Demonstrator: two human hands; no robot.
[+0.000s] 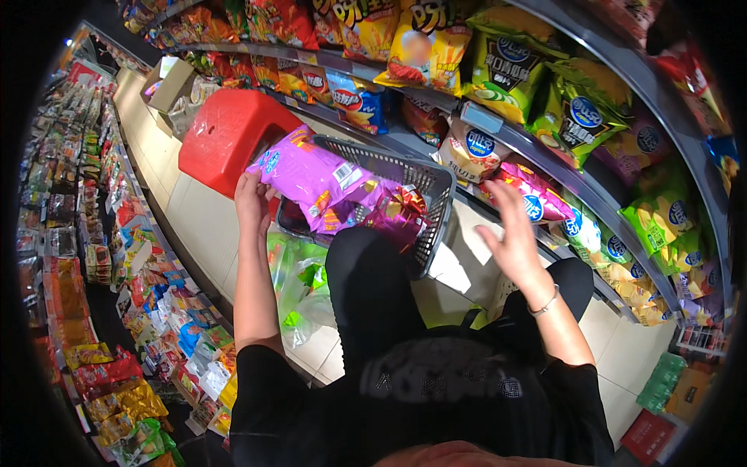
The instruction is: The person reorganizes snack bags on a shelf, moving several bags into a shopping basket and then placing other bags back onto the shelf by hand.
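My left hand [252, 197] pinches the left edge of a purple snack bag [312, 166], which lies tilted over a dark grey plastic shopping basket [440, 216]. More purple and magenta snack bags [397, 216] fill the basket below it. With fingers spread and nothing in it, my right hand [512, 233] is raised to the right of the basket. Close to its fingertips on the low shelf are a pink chip bag [534, 190] and a pale chip bag [473, 149].
A red plastic stool [233, 137] stands beyond the basket. A clear plastic bag with green contents [300, 280] lies on the tiled floor by my left knee. Shelves of chip bags [505, 76] curve along the right; packaged snacks [169, 292] line the left. An open cardboard box [169, 84] sits farther back.
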